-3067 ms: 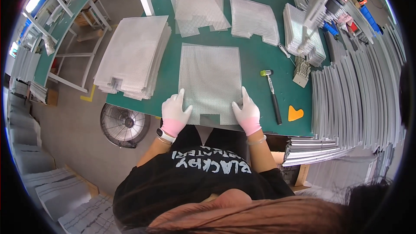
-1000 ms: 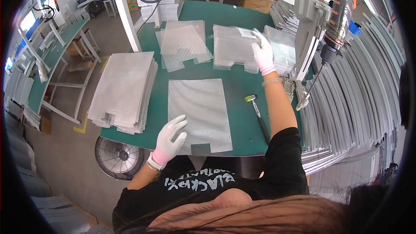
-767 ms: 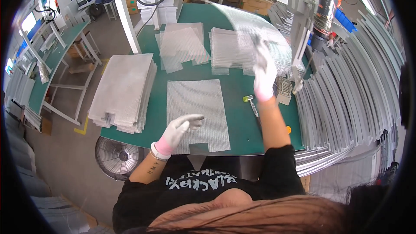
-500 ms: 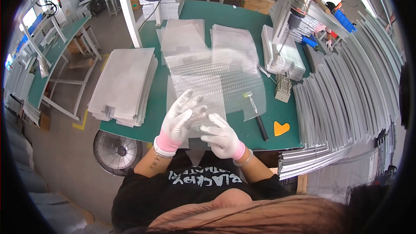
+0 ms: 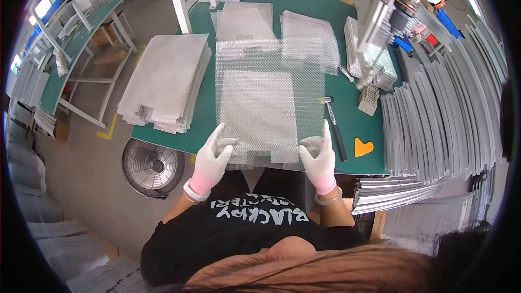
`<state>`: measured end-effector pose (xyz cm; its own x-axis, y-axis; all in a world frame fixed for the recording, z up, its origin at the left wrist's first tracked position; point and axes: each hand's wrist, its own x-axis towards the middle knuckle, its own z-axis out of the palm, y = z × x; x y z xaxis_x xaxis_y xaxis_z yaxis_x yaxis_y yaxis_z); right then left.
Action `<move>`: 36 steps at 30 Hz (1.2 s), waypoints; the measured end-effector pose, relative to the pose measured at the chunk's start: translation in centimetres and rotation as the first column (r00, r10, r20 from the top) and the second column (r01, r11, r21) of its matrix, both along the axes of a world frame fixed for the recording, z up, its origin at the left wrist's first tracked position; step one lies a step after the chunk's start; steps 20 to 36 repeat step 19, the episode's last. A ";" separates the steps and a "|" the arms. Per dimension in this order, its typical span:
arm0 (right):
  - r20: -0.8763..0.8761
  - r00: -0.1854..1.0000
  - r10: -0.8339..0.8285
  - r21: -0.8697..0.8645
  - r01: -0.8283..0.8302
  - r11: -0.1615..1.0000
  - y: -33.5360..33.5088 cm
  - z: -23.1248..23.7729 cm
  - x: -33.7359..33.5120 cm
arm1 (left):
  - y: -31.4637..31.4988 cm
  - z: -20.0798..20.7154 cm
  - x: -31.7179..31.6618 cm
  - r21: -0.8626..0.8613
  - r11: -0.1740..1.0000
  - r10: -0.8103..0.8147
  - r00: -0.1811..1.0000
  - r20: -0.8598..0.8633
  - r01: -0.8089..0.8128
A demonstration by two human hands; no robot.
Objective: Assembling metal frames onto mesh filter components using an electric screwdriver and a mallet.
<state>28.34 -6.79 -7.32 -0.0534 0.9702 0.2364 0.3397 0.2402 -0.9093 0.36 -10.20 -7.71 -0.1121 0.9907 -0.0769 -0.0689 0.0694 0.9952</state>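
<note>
A translucent mesh sheet (image 5: 271,57) stretches over the middle of the green table, lapping over a smaller whitish sheet (image 5: 260,108) with a notched near edge. Both my hands wear white gloves with pink cuffs. My left hand (image 5: 213,157) grips the mesh sheet at its near left corner, index finger stretched along the side. At the near right corner, my right hand (image 5: 320,157) holds it likewise, thumb pointing inward. The curled fingers of both hands look grey, seemingly behind the mesh. Just right of the sheet lies a small hammer (image 5: 336,130) with a black handle.
Notched sheets are stacked at left (image 5: 165,76); more mesh sheets (image 5: 309,35) lie at the back. An orange scraper (image 5: 363,147) and a metal block (image 5: 368,100) lie at right, below a hanging power screwdriver (image 5: 404,13). Long grey panels (image 5: 439,114) line the right side. A floor fan (image 5: 153,167) stands at left.
My hands have moved apart to the mesh sheet's two near corners. The sheet, tilted and blurred before, now lies squarer to me. My view has shifted slightly.
</note>
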 end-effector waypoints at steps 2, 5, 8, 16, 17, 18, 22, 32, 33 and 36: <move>0.170 0.982 -0.081 -0.103 0.100 0.990 -0.1 0.1 -0.8 | 0.3 -0.9 0.4 0.112 0.988 0.150 0.786 -0.600 -0.103; 0.314 0.947 -0.064 -0.092 0.098 0.991 1.0 -2.6 -0.8 | 1.0 -2.1 0.4 0.087 0.993 0.119 0.612 -0.782 -0.082; 0.363 0.930 -0.052 -0.088 0.090 0.992 1.9 -4.1 -1.0 | 1.7 -4.3 0.1 0.152 0.985 0.169 0.494 -0.853 -0.076; 0.610 0.792 -0.013 -0.185 0.158 0.970 3.3 -6.8 -1.7 | 2.5 -6.9 0.4 0.095 0.993 0.114 0.395 -0.912 -0.067; 0.626 0.779 -0.027 -0.121 0.131 0.984 3.2 -7.4 -1.5 | 2.5 -7.0 0.5 0.082 0.994 0.106 0.378 -0.920 -0.079; 0.642 0.766 -0.043 -0.056 0.102 0.993 3.2 -7.7 -1.3 | 2.6 -7.1 0.5 0.066 0.994 0.094 0.398 -0.913 -0.084; 0.668 0.744 0.032 -0.164 0.105 0.981 3.4 -7.4 -1.2 | 2.6 -7.2 0.5 0.048 0.995 0.081 0.417 -0.905 -0.089; 0.668 0.744 0.032 -0.164 0.105 0.981 3.4 -7.4 -1.2 | 2.6 -7.2 0.5 0.048 0.995 0.081 0.417 -0.905 -0.089; 0.668 0.744 0.032 -0.164 0.105 0.981 3.4 -7.4 -1.2 | 2.6 -7.2 0.5 0.048 0.995 0.081 0.417 -0.905 -0.089; 0.668 0.744 0.032 -0.164 0.105 0.981 3.4 -7.4 -1.2 | 2.6 -7.2 0.5 0.048 0.995 0.081 0.417 -0.905 -0.089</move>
